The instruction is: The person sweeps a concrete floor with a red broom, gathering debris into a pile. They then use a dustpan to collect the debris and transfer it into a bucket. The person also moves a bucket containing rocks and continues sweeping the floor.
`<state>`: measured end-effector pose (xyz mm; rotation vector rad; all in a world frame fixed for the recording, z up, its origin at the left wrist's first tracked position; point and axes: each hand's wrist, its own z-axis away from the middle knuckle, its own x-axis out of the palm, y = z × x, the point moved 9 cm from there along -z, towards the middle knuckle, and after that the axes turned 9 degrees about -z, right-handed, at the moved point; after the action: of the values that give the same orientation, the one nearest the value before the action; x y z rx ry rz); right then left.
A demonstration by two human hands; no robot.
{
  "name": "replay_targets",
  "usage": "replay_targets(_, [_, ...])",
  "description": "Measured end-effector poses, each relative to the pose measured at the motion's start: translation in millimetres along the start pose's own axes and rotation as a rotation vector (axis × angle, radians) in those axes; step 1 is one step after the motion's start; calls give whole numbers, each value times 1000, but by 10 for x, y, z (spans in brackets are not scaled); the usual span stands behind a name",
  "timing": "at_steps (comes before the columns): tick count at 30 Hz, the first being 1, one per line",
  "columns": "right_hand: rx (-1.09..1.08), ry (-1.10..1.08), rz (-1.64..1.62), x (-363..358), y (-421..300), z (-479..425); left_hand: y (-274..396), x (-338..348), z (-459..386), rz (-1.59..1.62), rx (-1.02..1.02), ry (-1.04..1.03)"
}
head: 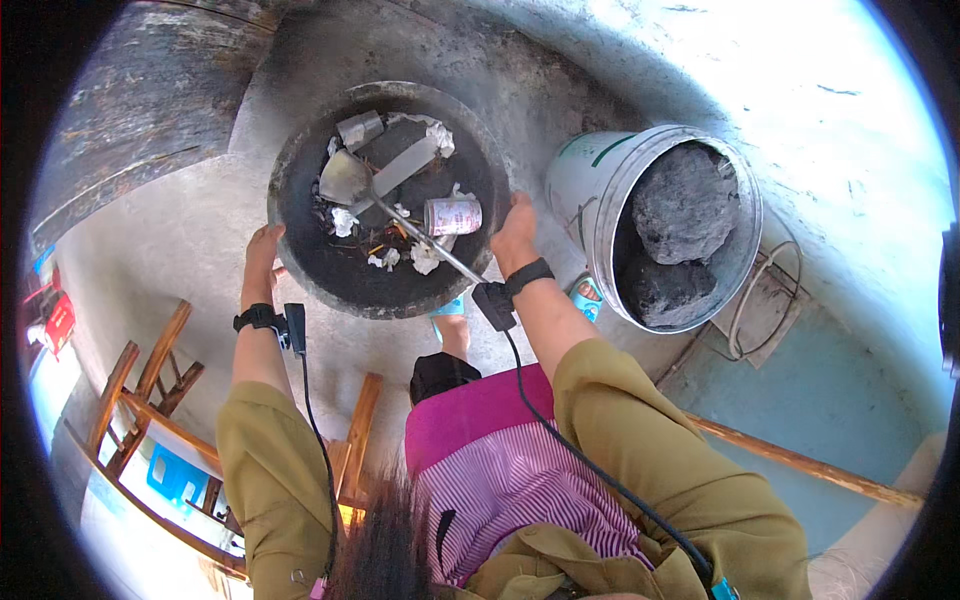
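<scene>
Before me is a round, dark basin (319, 266) with rubbish in it. My left hand (262, 251) grips the basin's rim on the left, and my right hand (514, 231) grips it on the right. A long-handled metal wok spatula (345, 178) lies across the basin, its handle running over the near right rim towards my right wrist. Around the spatula lie a printed can (453, 216), a small grey box-like piece (360, 130), a pale flat strip (409, 163) and several crumpled white tissues (344, 222). The basin's underside is hidden.
Right of the basin, a white plastic bucket (581, 180) holds large dark lumps (686, 204) beside the whitewashed wall (832, 150). Wooden furniture (146, 405) stands at lower left. A wooden pole (810, 461) extends at lower right. Cables hang from both wrist straps.
</scene>
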<state>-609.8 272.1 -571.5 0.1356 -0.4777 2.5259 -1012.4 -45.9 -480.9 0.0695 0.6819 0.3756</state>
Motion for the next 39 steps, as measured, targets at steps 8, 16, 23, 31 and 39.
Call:
replay_targets(8, [29,113,-14,-48,-16,32,401,97,-34,-50,37,16])
replay_targets(16, [57,130,-61,-151,5,-89,720,406,214,-13,70,-57])
replay_targets(23, [-9,-82,-71,-166,20,-115,814,504,276,-106,31,-36])
replay_targets(31, [10,-103,519,-1065,-326,987,1146,654,601,-266,397,120])
replay_targets(39, [-141,114,28,-2473,-2326,1501,3334,2340,2972,-8,721,-375])
